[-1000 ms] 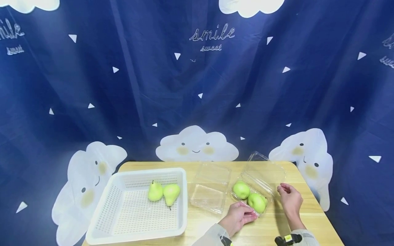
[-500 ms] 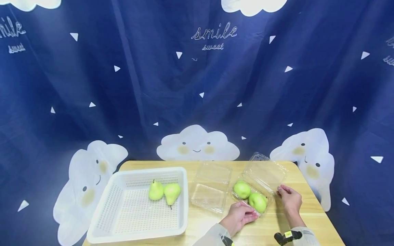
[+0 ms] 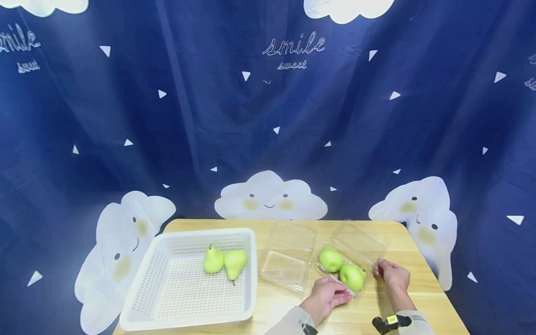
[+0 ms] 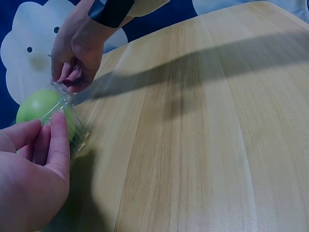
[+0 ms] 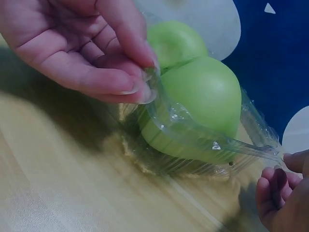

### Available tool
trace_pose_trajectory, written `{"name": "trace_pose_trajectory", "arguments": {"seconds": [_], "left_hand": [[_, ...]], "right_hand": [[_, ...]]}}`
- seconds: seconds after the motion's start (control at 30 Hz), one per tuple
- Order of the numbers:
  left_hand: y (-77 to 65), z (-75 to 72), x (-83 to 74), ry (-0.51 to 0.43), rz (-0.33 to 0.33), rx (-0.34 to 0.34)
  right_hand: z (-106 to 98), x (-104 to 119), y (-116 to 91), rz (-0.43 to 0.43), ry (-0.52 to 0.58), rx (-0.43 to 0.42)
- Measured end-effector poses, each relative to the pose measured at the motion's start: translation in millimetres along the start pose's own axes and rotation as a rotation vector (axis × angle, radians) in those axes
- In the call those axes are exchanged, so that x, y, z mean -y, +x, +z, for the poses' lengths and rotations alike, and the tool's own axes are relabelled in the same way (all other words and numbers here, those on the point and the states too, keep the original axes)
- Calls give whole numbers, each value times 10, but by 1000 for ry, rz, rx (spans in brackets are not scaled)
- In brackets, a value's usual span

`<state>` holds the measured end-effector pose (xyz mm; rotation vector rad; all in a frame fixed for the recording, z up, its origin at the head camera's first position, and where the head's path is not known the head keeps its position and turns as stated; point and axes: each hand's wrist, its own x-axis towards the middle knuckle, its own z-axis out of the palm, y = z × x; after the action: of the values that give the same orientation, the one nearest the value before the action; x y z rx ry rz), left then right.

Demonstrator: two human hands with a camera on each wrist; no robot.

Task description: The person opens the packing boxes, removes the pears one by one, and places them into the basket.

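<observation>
A clear plastic clamshell box [image 3: 321, 269] with two round green fruits [image 3: 351, 278] inside stands at the right of the table. Its raised lid [image 3: 363, 238] leans away to the back right. My left hand [image 3: 328, 298] pinches the box's near edge between thumb and fingers; in the right wrist view this hand [image 5: 91, 53] shows at the upper left. Curled at the box's right corner, near where the lid joins, my right hand [image 3: 394, 278] pinches the clear plastic. The left wrist view has the right hand [image 4: 79, 58] behind a green fruit [image 4: 41, 107].
A second clear clamshell box [image 3: 284, 267] stands open to the left of the first. Farther left is a white perforated basket [image 3: 184, 321] with two green pears [image 3: 235, 263]. A blue curtain [image 3: 268, 116] with cloud prints hangs behind the wooden table [image 3: 418, 260].
My right hand has shifted slightly left and down to the corner of the box. The lid's far edge sits lower than before. My left hand has kept its hold.
</observation>
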<state>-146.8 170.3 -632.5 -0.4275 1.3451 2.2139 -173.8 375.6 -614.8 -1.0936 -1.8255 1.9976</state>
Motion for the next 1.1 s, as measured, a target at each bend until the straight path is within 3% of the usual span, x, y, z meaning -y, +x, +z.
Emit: {"name": "trace_pose_trajectory", "arguments": {"seconds": [0.2, 0.4, 0.5, 0.83, 1.1], "left_hand": [[-4, 21, 15, 3, 0, 0], [-37, 46, 20, -12, 2, -12], [-44, 50, 29, -15, 2, -14], [-82, 64, 61, -15, 10, -21], [-108, 97, 72, -17, 18, -22]], "right_hand": [[-4, -79, 7, -46, -76, -4], [-28, -158, -64, -218, -466, -30], [-46, -204, -114, -317, -596, -61], [-71, -366, -234, -473, -778, 11], [-30, -345, -407, -580, -900, 64]]}}
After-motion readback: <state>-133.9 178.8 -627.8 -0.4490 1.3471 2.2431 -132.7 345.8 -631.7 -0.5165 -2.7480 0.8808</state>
